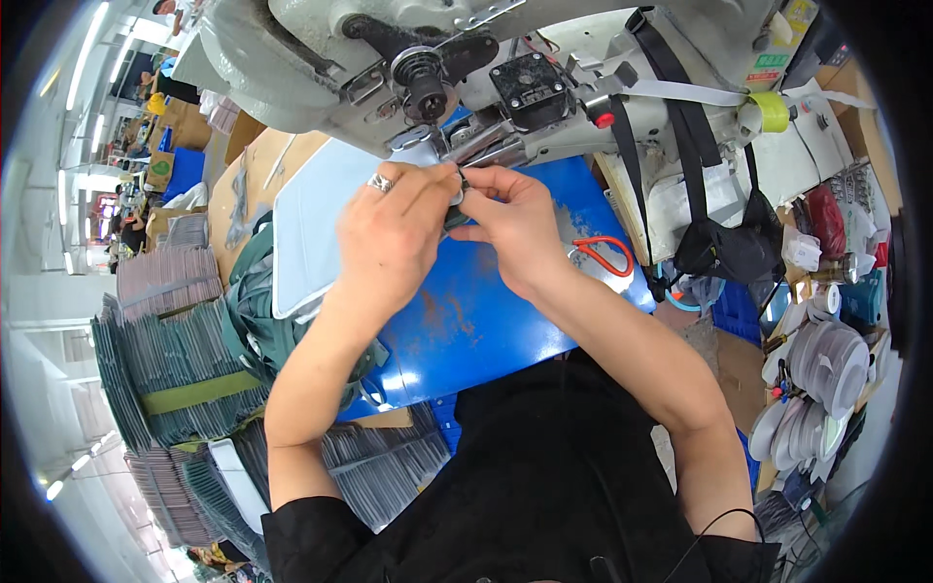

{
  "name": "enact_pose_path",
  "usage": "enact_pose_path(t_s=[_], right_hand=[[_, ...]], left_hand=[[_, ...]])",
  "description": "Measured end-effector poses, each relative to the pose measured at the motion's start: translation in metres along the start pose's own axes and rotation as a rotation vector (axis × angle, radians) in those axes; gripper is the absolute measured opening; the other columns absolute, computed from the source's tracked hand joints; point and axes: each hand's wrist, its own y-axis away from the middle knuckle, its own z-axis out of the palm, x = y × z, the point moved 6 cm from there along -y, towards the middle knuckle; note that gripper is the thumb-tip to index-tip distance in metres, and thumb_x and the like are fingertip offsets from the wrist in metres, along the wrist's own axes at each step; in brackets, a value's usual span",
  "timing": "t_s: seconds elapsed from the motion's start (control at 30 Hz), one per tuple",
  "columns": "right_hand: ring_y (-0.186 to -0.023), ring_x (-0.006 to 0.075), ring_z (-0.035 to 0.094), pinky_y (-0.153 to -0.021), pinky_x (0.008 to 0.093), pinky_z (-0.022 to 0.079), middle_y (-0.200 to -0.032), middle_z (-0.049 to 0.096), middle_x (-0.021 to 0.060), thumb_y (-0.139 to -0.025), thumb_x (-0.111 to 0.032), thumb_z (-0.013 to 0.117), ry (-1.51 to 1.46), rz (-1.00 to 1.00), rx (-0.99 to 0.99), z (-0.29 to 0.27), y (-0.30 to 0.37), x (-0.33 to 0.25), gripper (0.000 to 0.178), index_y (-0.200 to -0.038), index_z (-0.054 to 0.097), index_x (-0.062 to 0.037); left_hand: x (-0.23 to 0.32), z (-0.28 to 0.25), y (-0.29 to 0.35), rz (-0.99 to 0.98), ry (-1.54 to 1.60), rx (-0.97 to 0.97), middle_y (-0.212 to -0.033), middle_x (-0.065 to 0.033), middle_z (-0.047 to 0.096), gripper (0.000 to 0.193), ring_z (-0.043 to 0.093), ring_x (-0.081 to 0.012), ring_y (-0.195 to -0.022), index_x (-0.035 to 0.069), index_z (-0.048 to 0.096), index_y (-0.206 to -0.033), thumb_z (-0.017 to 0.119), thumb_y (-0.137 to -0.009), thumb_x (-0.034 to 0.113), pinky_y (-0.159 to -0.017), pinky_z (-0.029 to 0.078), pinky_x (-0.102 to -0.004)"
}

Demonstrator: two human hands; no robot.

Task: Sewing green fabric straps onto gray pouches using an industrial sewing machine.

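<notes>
My left hand (389, 223), a silver ring on one finger, is closed with its fingertips beside the needle area of a large grey sewing machine (311, 58). Close against it, my right hand (515, 219) pinches thumb to fingers. Between the two hands a small dark grey-green piece (455, 216) shows in part; the fingers hide most of it, and its kind cannot be made out. A flat light blue panel (316, 209) with a pale edge lies to the left, partly behind my left hand and forearm.
Red-handled scissors (607, 255) lie on the blue tabletop (466, 321), right of my right wrist. Dark green straps (253, 301) hang over the left edge, next to stacked grey-green panels (185, 340). Black straps (690, 146) and white tape rolls (826, 369) are at the right.
</notes>
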Motion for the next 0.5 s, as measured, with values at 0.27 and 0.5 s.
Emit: enact_pose_path(t_s=[0.27,0.5], right_hand=[[-0.072,0.0106,0.066,-0.062,0.0266,0.056,-0.093,0.073,0.0067,-0.085,-0.006,0.077,0.072,-0.045,0.074,0.006,-0.003,-0.003,0.022,-0.104,0.073,0.0033],[-0.086,0.0133,0.066,-0.075,0.0275,0.052,-0.098,0.070,0.0078,-0.083,-0.005,0.075,0.260,-0.115,0.124,0.020,0.002,-0.008,0.031,-0.111,0.068,0.0048]], left_hand=[[-0.041,-0.014,0.032,-0.313,-0.153,-0.433,-0.103,-0.0065,0.065,0.078,0.068,-0.0293,-0.086,0.026,0.056,-0.148,0.084,-0.076,0.016,-0.073,0.055,-0.0421],[-0.029,-0.029,0.034,-0.165,-0.155,-0.513,-0.072,-0.0099,0.061,0.079,0.066,-0.0326,-0.062,0.031,0.044,-0.158,0.069,-0.086,0.010,-0.062,0.057,-0.0449]])
